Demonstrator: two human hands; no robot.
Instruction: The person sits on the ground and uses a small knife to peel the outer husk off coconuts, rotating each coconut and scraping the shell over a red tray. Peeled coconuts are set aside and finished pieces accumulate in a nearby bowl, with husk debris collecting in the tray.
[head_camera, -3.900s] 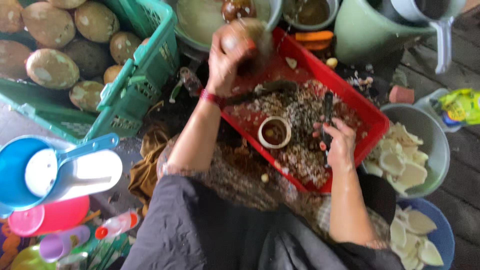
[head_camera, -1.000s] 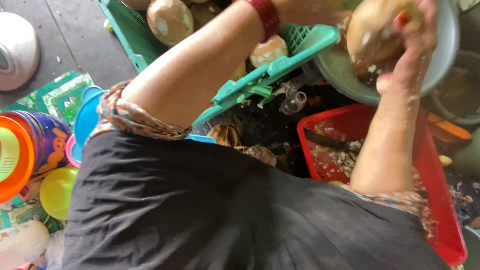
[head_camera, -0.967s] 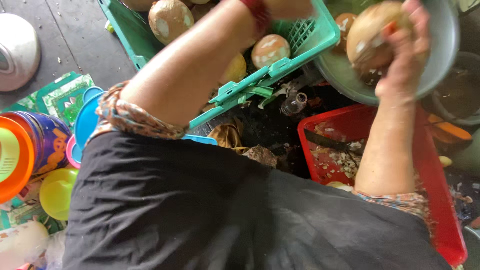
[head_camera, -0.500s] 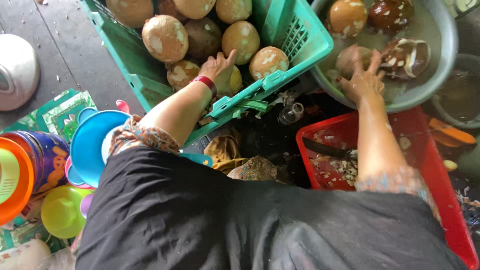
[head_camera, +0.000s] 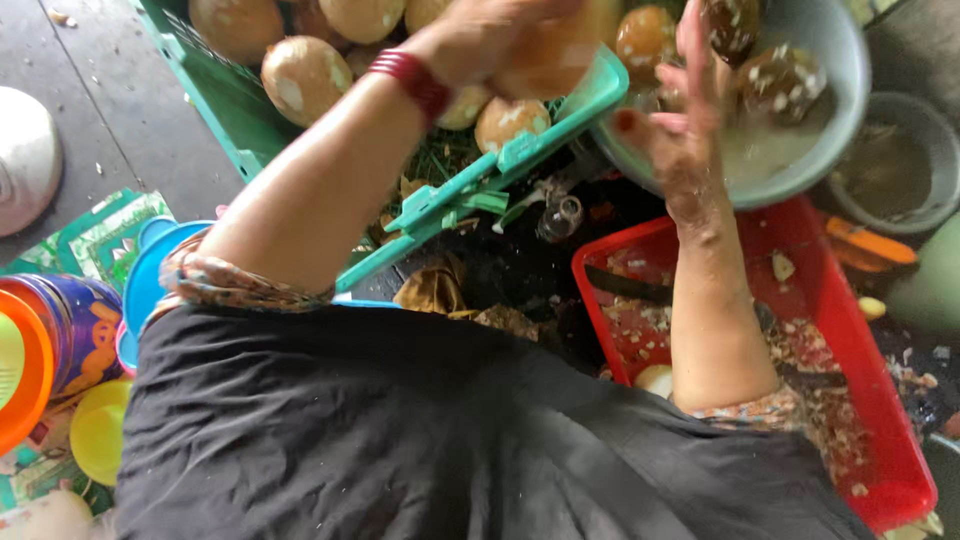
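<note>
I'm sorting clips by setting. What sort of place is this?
Probably an informal coconut-processing spot on the ground, perhaps a market stall or yard. A green crate holds husked coconuts, a grey basin holds peeled ones in cloudy water, and a red tray is littered with shell scraps.

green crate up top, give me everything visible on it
The green crate looks like moulded plastic, with slotted lattice walls and a thick rim whose near corner points toward the grey basin. It sits on the grey floor, top left of view, partly cropped. It holds round brown husked coconuts with pale patches. The left hand, blurred, reaches over them; whether it has a grip on one is unclear.
</note>
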